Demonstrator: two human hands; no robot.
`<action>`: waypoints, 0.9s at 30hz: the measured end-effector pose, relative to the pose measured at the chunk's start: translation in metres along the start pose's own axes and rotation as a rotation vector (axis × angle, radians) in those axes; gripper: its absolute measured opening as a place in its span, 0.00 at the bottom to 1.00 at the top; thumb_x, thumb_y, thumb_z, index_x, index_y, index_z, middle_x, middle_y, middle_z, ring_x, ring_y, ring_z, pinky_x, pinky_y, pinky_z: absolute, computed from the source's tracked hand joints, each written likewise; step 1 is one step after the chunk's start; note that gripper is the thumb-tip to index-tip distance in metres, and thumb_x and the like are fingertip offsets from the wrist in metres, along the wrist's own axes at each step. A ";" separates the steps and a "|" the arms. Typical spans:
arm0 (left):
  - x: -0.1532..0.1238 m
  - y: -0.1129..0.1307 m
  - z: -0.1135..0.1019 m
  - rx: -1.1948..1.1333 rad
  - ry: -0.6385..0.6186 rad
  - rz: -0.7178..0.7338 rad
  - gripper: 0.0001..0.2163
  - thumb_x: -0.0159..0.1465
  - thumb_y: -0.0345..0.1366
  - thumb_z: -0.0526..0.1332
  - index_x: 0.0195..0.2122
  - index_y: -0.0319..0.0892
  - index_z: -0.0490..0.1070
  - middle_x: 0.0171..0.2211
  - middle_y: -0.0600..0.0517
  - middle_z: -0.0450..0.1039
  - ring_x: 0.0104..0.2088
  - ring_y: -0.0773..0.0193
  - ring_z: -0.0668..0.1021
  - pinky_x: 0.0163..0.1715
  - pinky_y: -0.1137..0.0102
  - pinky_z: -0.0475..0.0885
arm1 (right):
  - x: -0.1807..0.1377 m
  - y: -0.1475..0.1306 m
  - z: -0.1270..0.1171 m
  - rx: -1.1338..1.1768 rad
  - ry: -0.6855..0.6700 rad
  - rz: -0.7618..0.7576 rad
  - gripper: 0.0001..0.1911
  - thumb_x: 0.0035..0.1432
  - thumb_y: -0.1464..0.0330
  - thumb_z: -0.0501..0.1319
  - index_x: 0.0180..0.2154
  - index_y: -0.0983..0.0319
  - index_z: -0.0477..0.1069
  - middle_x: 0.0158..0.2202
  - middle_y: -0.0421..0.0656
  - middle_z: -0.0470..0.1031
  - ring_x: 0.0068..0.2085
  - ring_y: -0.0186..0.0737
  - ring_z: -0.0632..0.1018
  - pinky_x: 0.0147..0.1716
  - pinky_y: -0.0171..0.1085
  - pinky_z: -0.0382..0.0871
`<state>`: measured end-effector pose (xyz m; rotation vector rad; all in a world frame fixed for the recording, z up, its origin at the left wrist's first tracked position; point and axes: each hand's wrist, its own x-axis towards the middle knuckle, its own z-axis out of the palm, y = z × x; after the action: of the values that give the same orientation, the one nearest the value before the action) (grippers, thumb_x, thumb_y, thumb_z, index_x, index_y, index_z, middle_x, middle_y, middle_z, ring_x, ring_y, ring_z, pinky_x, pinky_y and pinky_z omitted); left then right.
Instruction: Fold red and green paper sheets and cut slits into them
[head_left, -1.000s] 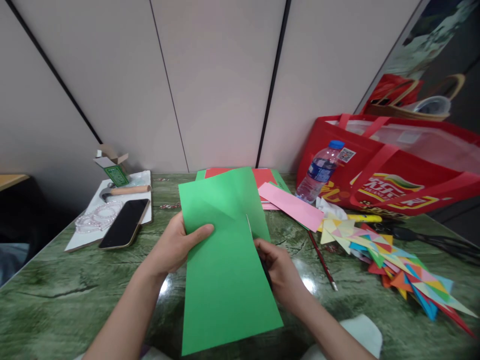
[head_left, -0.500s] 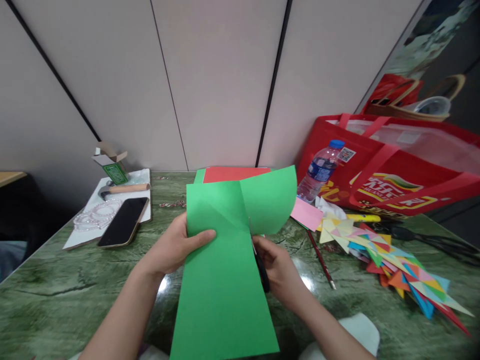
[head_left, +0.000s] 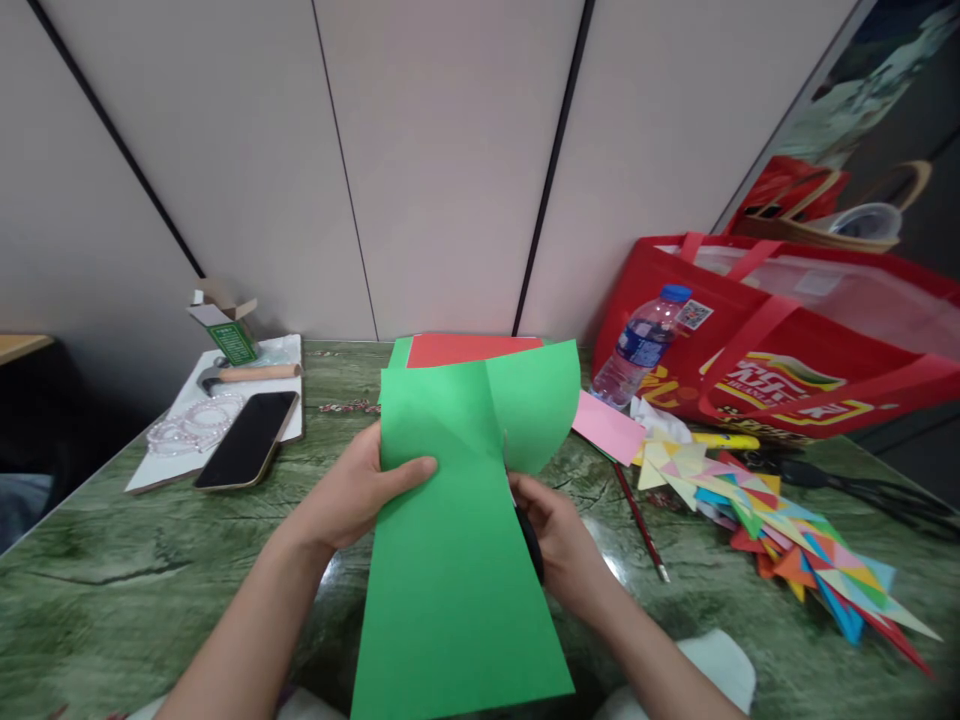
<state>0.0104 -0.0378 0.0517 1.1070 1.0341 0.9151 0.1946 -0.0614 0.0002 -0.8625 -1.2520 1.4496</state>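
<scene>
Scissors (head_left: 530,543), one pair, sit gripped in the right hand (head_left: 564,540). The left hand (head_left: 358,490) pinches one green sheet (head_left: 454,590). One phone (head_left: 247,440) lies leftward.

The left forearm (head_left: 255,595) and right forearm (head_left: 649,640), both bare, slant inward from the lower edge. The left hand (head_left: 360,485) pinches, thumb (head_left: 409,477) straight and uppermost; the right hand (head_left: 553,530) is curled, its fingers (head_left: 532,490) bent inward.

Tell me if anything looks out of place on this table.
The hammer does, mildly: it lies on the white board at the left, beside the phone, a carpentry tool sharing the table with folded paper. Otherwise nothing stands out; the green sheet simply curls along its cut.
</scene>
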 end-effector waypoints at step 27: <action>0.001 -0.002 -0.001 -0.016 -0.010 0.002 0.16 0.51 0.34 0.65 0.41 0.43 0.66 0.35 0.50 0.77 0.35 0.57 0.78 0.31 0.66 0.75 | 0.001 0.003 -0.002 -0.001 0.030 -0.001 0.13 0.37 0.67 0.69 0.29 0.61 0.73 0.28 0.41 0.78 0.30 0.39 0.76 0.30 0.34 0.69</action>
<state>0.0102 -0.0375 0.0496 1.0983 1.0158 0.9173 0.1953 -0.0602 -0.0035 -0.8809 -1.2305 1.4307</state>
